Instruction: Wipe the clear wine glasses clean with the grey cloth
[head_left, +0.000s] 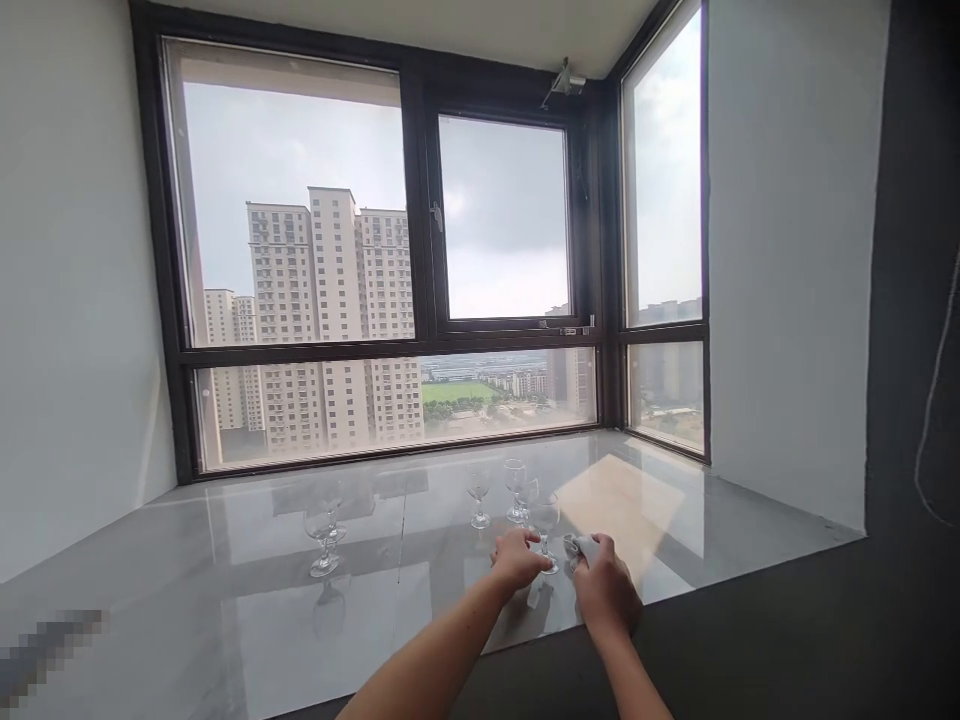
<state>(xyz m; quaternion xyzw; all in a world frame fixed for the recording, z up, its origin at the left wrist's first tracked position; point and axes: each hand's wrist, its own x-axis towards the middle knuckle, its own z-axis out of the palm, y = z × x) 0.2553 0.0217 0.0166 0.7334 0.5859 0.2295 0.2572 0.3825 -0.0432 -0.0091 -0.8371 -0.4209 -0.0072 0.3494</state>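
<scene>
Both of my arms reach out over a glossy grey marble sill (225,600). My left hand (517,558) is closed round the stem or foot of a clear wine glass (544,515) that stands upright on the sill. My right hand (604,590) is just to the right of that glass, closed on a small white cloth (583,546). Two more stemmed glasses (516,487) stand right behind it, and another glass (478,497) is a little to the left.
Two further stemmed glasses (324,530) stand together at the left of the sill. A large dark-framed window (420,230) backs the sill, with white walls at both sides. The dark floor edge (750,640) runs along the sill's front right.
</scene>
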